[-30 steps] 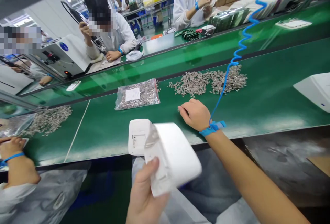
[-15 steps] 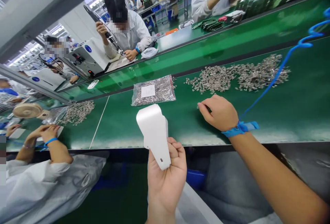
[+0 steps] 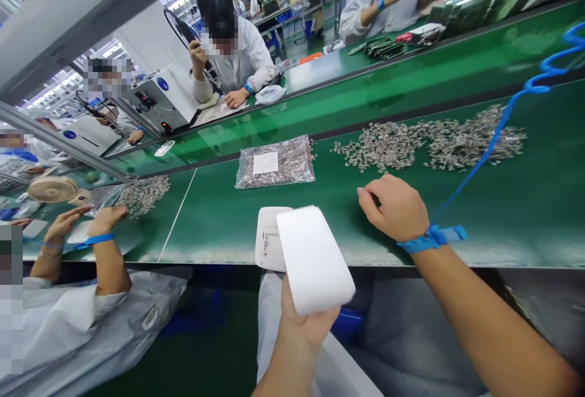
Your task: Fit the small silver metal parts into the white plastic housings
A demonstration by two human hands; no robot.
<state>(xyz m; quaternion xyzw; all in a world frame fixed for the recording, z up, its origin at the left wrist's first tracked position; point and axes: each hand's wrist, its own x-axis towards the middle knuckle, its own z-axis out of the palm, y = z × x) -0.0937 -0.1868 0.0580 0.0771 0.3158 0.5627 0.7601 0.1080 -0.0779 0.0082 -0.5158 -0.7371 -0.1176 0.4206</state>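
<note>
In my left hand [image 3: 311, 330] is a white plastic housing [image 3: 315, 260], held over the front edge of the bench. Its smooth, curved face is toward me and covers most of my fingers. Behind it on the left shows a flat white part [image 3: 269, 241] with a small recess; whether the two are joined I cannot tell. My right hand [image 3: 393, 205] is low over the green bench with its fingers curled, and a blue wrist strap is on that wrist. Whatever those fingers hold, if anything, is hidden. Just beyond lies a pile of small metal parts [image 3: 384, 144].
A labelled clear bag of metal parts [image 3: 276, 165] lies on the green bench [image 3: 214, 214]. Another pile of parts [image 3: 144, 194] is at the left, by a fan [image 3: 52, 188]. A coiled blue cord [image 3: 507, 107] runs to my wrist strap. Co-workers sit left and across.
My left hand has turned the white housing, so its broad curved face now tilts toward me and the recessed part shows behind. The right hand stays curled in nearly the same place.
</note>
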